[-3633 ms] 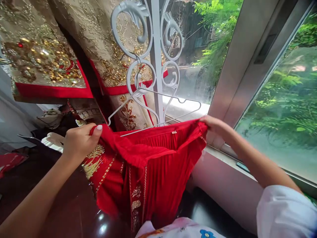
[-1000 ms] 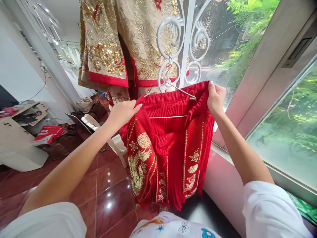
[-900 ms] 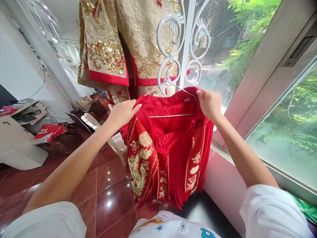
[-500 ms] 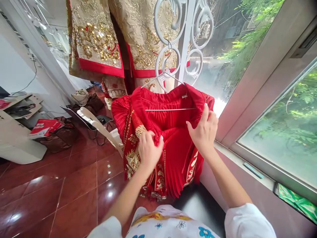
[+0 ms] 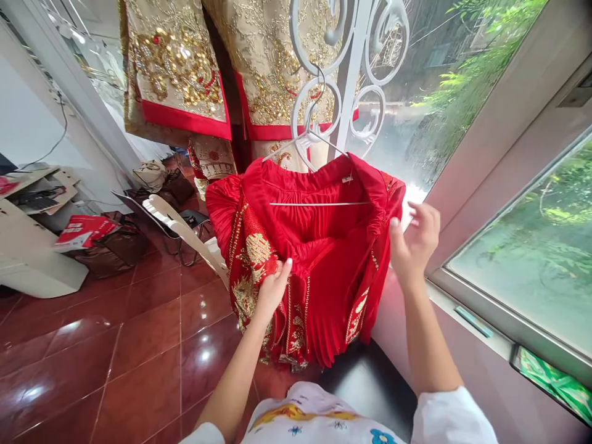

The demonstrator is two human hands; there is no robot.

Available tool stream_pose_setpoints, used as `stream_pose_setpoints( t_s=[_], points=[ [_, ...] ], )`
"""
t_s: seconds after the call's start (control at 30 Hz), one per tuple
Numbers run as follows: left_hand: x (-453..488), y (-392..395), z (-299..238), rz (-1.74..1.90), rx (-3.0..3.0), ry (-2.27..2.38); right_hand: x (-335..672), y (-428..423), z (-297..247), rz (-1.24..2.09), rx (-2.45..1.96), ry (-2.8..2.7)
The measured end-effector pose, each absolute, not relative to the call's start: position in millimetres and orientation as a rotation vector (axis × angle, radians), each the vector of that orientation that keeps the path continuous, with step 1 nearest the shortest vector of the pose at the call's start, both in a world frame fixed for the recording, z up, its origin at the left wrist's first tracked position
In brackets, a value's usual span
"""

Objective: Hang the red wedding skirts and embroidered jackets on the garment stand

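A red pleated skirt [image 5: 328, 296] with gold embroidered panels hangs by its waistband from a thin wire hanger [image 5: 319, 203]. The hanger's hook is up against white scrolled metalwork. My left hand [image 5: 272, 290] grips the skirt's front left part beside a gold motif, thumb on top and the other fingers partly hidden. Off the right edge of the waistband, my right hand [image 5: 416, 243] is raised with thumb and fingers apart and nothing in it. Its thumb tip is close to the gathered red cloth; I cannot tell whether they touch.
Cream garments [image 5: 180, 74] with gold sequins and red hems hang behind. A pale chair back [image 5: 185, 231] stands at left, and a black seat [image 5: 370, 382] lies below the skirt. On the right are a window frame [image 5: 490, 142] and a phone [image 5: 552, 382] on the sill.
My right hand has let go of the waistband's right side and moved outward to the right, its fingers spreading. My left hand has shifted slightly down, still on the skirt.
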State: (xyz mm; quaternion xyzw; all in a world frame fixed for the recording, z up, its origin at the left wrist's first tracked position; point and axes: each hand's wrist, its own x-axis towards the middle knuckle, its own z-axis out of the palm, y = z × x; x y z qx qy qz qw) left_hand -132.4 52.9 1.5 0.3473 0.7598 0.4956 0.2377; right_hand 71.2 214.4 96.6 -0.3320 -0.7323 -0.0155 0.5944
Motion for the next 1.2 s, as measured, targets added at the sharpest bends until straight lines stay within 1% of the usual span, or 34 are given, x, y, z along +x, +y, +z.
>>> stream_pose_setpoints(
  t_s=[0.1,0.17,0.23,0.27,0.3,0.33,0.4,0.43,0.5,0.63,0.73,0.8,0.93,1.03,1.13,1.2],
  points=[
    [-130,37,26,1.159,1.049,1.788,74,256,122,-0.013,-0.733,-1.881],
    [-136,20,58,1.094,1.223,1.730,70,267,129,0.019,-0.701,-1.989],
    [-148,11,99,1.276,1.458,1.913,62,265,129,0.019,-0.714,-2.004],
    [-154,14,120,1.408,1.629,2.117,57,262,129,0.006,-0.737,-1.992],
    [-159,22,139,1.433,1.853,2.297,52,258,129,-0.011,-0.766,-1.978],
    [-160,36,154,1.373,2.096,2.409,47,255,130,-0.028,-0.796,-1.971],
    [-153,75,172,0.990,2.602,2.313,44,255,137,-0.046,-0.828,-1.978],
    [-145,98,173,0.809,2.775,2.205,45,258,143,-0.037,-0.828,-1.987],
    [-125,139,165,0.623,2.920,2.154,54,269,157,0.010,-0.827,-1.977],
    [-104,181,137,0.643,2.932,2.273,84,296,181,0.209,-0.880,-1.911],
    [-106,182,130,0.673,2.956,2.258,101,306,194,0.337,-0.962,-1.920],
    [-109,177,130,0.637,2.937,2.235,102,307,204,0.347,-1.043,-1.906],
    [-116,171,128,0.501,2.719,2.305,91,308,234,0.302,-1.116,-1.892],
    [-122,175,128,0.454,2.630,2.394,91,302,251,0.128,-1.064,-1.910],
    [-122,184,131,0.491,2.585,2.405,97,276,251,0.000,-1.071,-1.893],
    [-117,192,133,0.513,2.531,2.396,90,247,238,-0.074,-1.068,-1.882]
  ],
)
